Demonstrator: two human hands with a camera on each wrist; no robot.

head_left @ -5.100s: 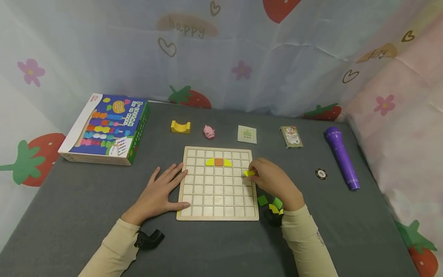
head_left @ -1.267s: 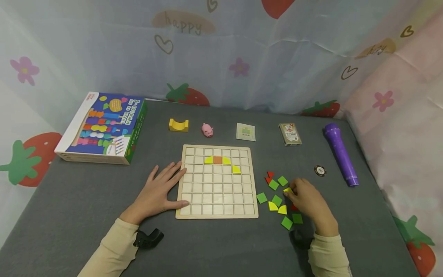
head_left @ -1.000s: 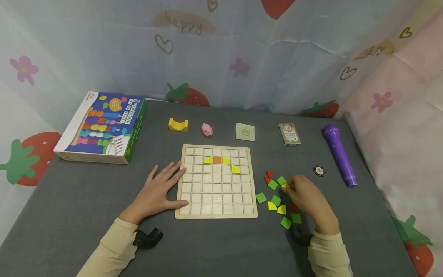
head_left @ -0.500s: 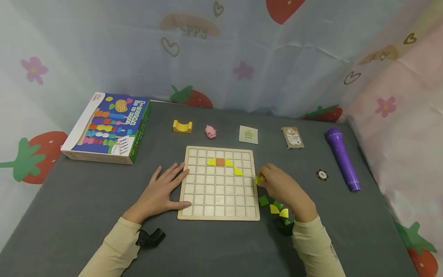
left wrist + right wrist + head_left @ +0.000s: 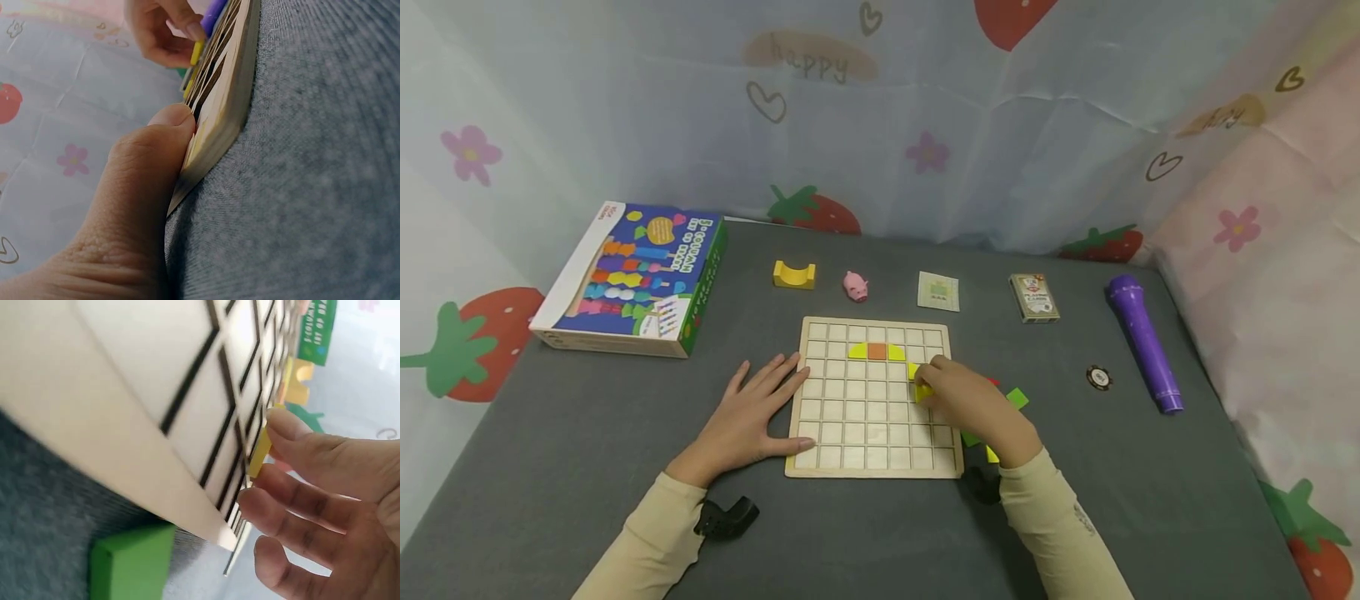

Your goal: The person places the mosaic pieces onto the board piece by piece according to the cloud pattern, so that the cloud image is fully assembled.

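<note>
The right grip (image 5: 966,402) pinches 1 yellow tile (image 5: 260,454) over the grid board (image 5: 854,433); to its left, the left grip (image 5: 741,427), fingers outspread, presumably steadies that board.

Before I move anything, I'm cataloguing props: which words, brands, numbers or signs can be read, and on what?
"happy": curtain, left of centre.
"h…py": curtain at right, creased.
"-COLUMN": large box, first character unclear.
"OF BEA": same box, ends unclear.
"PLAYING CARDS": small carton, slightly blurred.
Too small or blurred: large box's other print; marks on the chip, paper card and right sleeve.
</note>
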